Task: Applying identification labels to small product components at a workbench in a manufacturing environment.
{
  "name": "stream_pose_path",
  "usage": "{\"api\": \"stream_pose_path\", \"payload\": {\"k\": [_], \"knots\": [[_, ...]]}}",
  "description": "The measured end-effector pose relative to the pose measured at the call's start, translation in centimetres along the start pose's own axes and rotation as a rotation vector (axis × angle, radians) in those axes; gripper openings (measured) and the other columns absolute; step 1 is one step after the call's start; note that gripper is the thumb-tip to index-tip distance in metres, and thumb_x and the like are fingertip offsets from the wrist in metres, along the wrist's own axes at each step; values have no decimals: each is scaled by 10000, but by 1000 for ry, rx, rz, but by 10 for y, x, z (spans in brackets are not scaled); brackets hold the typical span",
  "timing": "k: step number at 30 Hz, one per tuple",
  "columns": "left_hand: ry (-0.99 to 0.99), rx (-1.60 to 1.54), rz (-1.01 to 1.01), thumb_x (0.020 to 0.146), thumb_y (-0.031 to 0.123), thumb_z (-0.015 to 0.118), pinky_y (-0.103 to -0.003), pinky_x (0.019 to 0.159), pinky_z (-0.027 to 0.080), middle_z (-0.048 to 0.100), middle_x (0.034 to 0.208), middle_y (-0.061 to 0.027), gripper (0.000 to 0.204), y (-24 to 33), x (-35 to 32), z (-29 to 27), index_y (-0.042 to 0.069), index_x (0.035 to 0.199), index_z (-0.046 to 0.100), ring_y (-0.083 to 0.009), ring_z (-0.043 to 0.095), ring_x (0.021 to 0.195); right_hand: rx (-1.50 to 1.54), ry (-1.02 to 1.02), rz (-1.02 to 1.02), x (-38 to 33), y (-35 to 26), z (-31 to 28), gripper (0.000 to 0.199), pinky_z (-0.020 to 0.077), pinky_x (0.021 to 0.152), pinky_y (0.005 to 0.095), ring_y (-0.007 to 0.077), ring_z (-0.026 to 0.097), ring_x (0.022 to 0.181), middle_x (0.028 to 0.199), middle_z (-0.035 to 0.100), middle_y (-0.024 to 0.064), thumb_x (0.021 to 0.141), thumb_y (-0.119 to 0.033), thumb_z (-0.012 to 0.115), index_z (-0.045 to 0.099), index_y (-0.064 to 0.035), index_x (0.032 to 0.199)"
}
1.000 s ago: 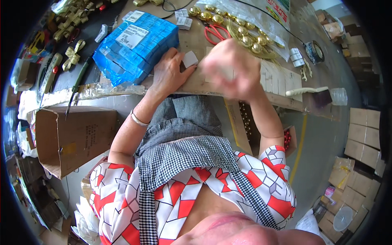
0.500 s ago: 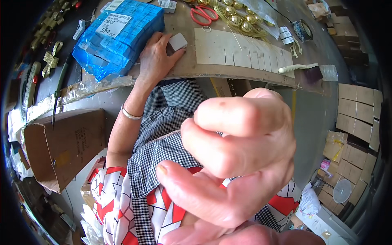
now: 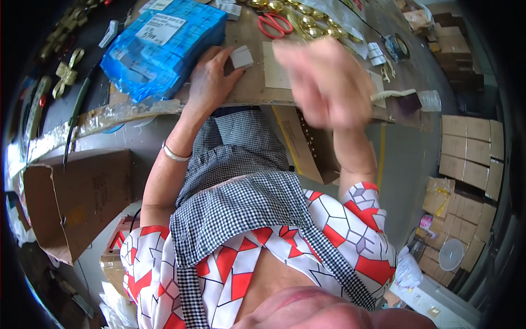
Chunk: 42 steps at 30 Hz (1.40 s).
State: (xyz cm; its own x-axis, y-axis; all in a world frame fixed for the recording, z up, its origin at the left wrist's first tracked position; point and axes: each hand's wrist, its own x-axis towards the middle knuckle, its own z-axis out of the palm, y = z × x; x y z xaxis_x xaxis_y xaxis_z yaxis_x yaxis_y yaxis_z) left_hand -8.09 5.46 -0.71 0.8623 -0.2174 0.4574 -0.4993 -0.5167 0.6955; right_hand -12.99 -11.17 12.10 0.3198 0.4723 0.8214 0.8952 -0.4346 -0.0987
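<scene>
Left hand: the left hand [image 3: 211, 82] lies on the brown cardboard-covered desk [image 3: 249, 90], its fingers [image 3: 222, 57] curled on a small pale grey square box [image 3: 241, 56] and pinching it by its near side.
Small box: it sits on the desk at the fingertips, just right of the blue plastic-wrapped bundle of small packs [image 3: 164, 46] with a white label on top.
Handling: judged by its look, the box is light, thin card, stiff enough to pick up but easy to crush; it would best be taken by two opposite edges rather than squeezed across the flat faces.
Right hand: the right hand [image 3: 329, 82] hangs blurred above the desk edge, clear of the surface; whether its fingers are apart or closed cannot be told, and nothing shows in it.
Flat card: a pale flattened card blank [image 3: 275, 74] lies on the desk between the two hands, near the small box.
Further back: red-handled scissors [image 3: 275, 24] and a row of shiny brass knobs [image 3: 307, 22] lie beyond the card blank.
Left side: brass fittings [image 3: 66, 71] lie well apart from the box, on the dark surface left of the blue bundle.
Below the desk: an open brown carton [image 3: 74, 197] stands on the floor at the person's left.
</scene>
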Motion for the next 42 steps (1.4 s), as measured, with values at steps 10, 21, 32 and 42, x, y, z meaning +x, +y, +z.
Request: {"api": "stream_pose_path", "payload": {"k": [10, 21, 32, 42], "knots": [[-48, -12, 57, 685, 92, 652, -346, 844, 430, 551, 1074, -118, 414, -10, -1, 2, 52, 1085, 555, -296, 522, 996, 448, -794, 766, -62, 120, 77, 304, 447, 711, 229, 88, 558, 782, 867, 616, 34, 810, -227, 627, 597, -1, 1011], [-5, -92, -17, 647, 50, 697, -284, 679, 471, 548, 950, -79, 515, -13, -2, 4, 108, 1122, 509, -222, 559, 781, 570, -962, 809, -51, 126, 79, 319, 449, 749, 237, 94, 569, 814, 867, 629, 49, 789, -187, 641, 592, 6, 1039], [-7, -65, 22, 650, 49, 699, -291, 693, 472, 544, 955, -76, 274, -9, -2, 2, 56, 905, 600, -233, 575, 814, 330, -912, 624, -51, 128, 75, 275, 449, 720, 238, 110, 564, 788, 867, 584, 46, 799, -220, 634, 626, -5, 971], [13, -72, 123, 661, 78, 673, -333, 703, 470, 551, 919, -82, 216, -14, -2, 4, 49, 859, 592, -266, 567, 830, 369, -819, 698, -52, 123, 72, 334, 448, 771, 302, 207, 592, 817, 892, 629, 120, 768, -248, 624, 605, -2, 992]]}}
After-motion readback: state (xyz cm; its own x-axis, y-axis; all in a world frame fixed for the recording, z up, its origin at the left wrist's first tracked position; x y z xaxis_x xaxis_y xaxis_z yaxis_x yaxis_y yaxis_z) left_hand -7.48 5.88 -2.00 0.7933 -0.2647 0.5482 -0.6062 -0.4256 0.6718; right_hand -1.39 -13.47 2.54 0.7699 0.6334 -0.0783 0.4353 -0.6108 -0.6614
